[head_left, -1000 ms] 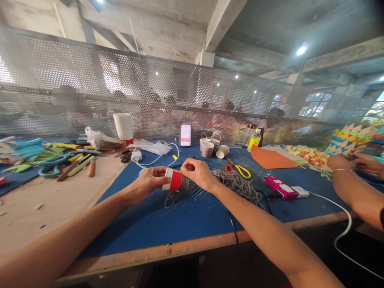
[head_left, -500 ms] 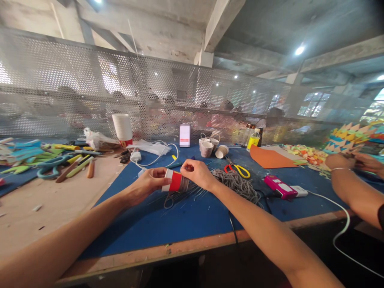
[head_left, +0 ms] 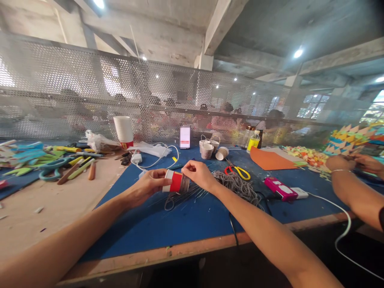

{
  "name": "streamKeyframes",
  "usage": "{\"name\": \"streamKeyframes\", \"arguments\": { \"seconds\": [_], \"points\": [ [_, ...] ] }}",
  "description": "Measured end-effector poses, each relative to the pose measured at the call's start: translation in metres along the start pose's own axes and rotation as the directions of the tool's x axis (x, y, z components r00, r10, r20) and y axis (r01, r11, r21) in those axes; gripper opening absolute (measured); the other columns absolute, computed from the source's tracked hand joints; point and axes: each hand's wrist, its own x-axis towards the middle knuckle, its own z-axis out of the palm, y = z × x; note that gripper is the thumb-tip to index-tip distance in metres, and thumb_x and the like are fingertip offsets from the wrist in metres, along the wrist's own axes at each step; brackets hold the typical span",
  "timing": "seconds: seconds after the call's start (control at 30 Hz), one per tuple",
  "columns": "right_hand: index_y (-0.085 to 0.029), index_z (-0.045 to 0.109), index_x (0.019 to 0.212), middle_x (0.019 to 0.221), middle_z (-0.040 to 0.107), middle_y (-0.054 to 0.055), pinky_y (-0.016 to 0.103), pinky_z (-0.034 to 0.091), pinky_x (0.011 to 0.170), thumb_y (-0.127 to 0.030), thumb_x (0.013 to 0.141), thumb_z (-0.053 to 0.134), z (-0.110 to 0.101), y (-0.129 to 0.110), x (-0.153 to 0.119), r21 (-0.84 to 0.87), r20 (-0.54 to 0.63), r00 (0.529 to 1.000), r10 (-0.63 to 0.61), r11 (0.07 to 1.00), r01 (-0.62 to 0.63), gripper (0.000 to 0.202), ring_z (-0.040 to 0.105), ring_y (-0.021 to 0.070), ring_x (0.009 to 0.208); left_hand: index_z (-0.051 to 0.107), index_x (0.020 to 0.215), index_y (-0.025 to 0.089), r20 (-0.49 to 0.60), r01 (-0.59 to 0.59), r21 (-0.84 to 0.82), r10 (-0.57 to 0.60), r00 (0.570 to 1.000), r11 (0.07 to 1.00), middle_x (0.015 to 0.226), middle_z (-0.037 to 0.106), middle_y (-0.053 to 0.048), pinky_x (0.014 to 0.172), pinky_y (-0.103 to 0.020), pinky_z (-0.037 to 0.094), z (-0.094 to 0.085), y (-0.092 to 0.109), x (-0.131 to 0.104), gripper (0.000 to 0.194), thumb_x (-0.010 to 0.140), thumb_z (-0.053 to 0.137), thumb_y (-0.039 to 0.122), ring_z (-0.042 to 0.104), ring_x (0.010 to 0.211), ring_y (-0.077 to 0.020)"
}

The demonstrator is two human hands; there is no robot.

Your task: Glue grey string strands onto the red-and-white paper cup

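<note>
A red and white paper cup (head_left: 175,181) lies tilted on its side in my left hand (head_left: 147,185), fingers and thumb closed around its white rim end. Grey cord (head_left: 185,185) is wound round the cup's other end, to the right. At the upper edge of that winding, my right hand (head_left: 198,174) is closed in a pinch on the cord; its fingertips mostly hide what is between them. Below the cup, a loop of cord (head_left: 169,205) hangs by the blue mat. Beside my right wrist spreads a tangled heap of grey cord (head_left: 238,185).
Yellow- and red-handled scissors (head_left: 241,173) lie beyond the heap. Small cord-covered cups (head_left: 207,150) and a phone (head_left: 185,138) stand farther back. A magenta device (head_left: 280,189) with a white cable is at right, near another person's hands (head_left: 342,163). Tools and teal scissors (head_left: 55,168) crowd the left.
The view has tilted very slightly, so the scene sits a little lower. Both hands keep their hold at the cup, with hardly any visible movement.
</note>
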Motion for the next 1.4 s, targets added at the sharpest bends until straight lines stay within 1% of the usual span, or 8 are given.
{"name": "streamKeyframes", "arguments": {
  "seconds": [0.37,0.6,0.7,0.8,0.93,1.07,1.2,1.4],
  "points": [
    [-0.021,0.071,0.103,0.068,0.061,-0.004,0.026,0.049,0.063,-0.031,0.102,0.049,-0.009,-0.005,-0.001,0.185,0.048,0.998,0.038,0.982,-0.046,0.024,0.061,0.0142,0.062,0.081,0.094,0.014,-0.045,-0.017,-0.131,0.011,0.999,0.991,0.093,0.082,-0.009,0.079,-0.026,0.059,-0.008,-0.001,0.005,0.024,0.073,0.09,0.023,0.074,0.077,-0.0172],
    [-0.019,0.07,0.1,0.066,0.062,-0.002,0.029,0.05,0.071,-0.062,0.106,0.04,-0.011,-0.009,-0.005,0.217,0.092,0.995,0.026,0.975,-0.045,0.052,0.064,0.0163,0.066,0.079,0.094,0.013,-0.052,-0.046,-0.19,0.037,0.998,0.981,0.097,0.082,-0.012,0.081,-0.031,0.06,-0.014,-0.003,0.007,0.017,0.079,0.084,0.021,0.076,0.079,-0.0213],
    [-0.019,0.069,0.105,0.075,0.067,0.0,0.029,0.05,0.073,-0.069,0.101,0.049,-0.009,-0.007,-0.005,0.22,0.116,0.993,0.027,0.974,-0.052,0.053,0.066,0.0169,0.073,0.079,0.097,0.014,-0.037,-0.046,-0.213,0.039,0.999,0.976,0.097,0.083,-0.012,0.08,-0.031,0.06,-0.015,-0.004,0.008,0.019,0.08,0.083,0.021,0.076,0.081,-0.0222],
    [-0.021,0.067,0.112,0.083,0.071,0.001,0.029,0.052,0.072,-0.062,0.095,0.066,-0.006,-0.002,-0.004,0.25,0.134,0.991,0.026,0.966,-0.059,0.044,0.067,0.017,0.075,0.079,0.099,0.014,-0.034,-0.038,-0.214,0.031,0.999,0.976,0.099,0.083,-0.011,0.082,-0.031,0.06,-0.016,-0.005,0.009,0.019,0.082,0.082,0.022,0.076,0.084,-0.0218],
    [-0.022,0.065,0.117,0.097,0.074,0.004,0.032,0.056,0.076,-0.051,0.092,0.073,-0.003,0.001,-0.004,0.271,0.163,0.986,0.021,0.96,-0.066,0.039,0.07,0.0182,0.083,0.08,0.098,0.014,-0.024,-0.04,-0.219,0.036,0.999,0.975,0.102,0.083,-0.011,0.085,-0.032,0.059,-0.017,-0.005,0.009,0.017,0.084,0.08,0.023,0.076,0.087,-0.0225],
    [-0.021,0.064,0.124,0.11,0.073,0.006,0.039,0.057,0.093,-0.044,0.087,0.08,-0.005,-0.003,-0.006,0.176,0.155,0.987,-0.034,0.984,0.006,0.047,0.069,0.0203,0.099,0.081,0.105,0.015,-0.004,-0.032,-0.256,0.032,0.999,0.966,0.107,0.082,-0.012,0.087,-0.031,0.06,-0.02,-0.005,0.009,0.02,0.089,0.075,0.023,0.075,0.089,-0.0229],
    [-0.023,0.065,0.127,0.121,0.062,0.008,0.045,0.054,0.106,-0.037,0.079,0.089,-0.006,-0.005,-0.007,0.017,0.065,0.99,-0.129,0.992,0.128,0.055,0.065,0.0216,0.109,0.081,0.109,0.014,-0.012,-0.018,-0.284,0.015,1.0,0.959,0.111,0.082,-0.012,0.087,-0.031,0.06,-0.023,-0.006,0.009,0.022,0.092,0.073,0.025,0.075,0.089,-0.0222],
    [-0.026,0.062,0.134,0.13,0.06,0.009,0.045,0.051,0.11,-0.037,0.077,0.092,-0.004,0.002,-0.005,0.0,0.077,0.977,-0.201,0.979,0.202,0.065,0.063,0.0233,0.12,0.08,0.105,0.011,-0.064,0.002,-0.332,-0.025,0.998,0.943,0.103,0.082,-0.012,0.083,-0.029,0.06,-0.019,-0.001,0.008,0.019,0.092,0.071,0.021,0.075,0.086,-0.0216]
  ]
}}
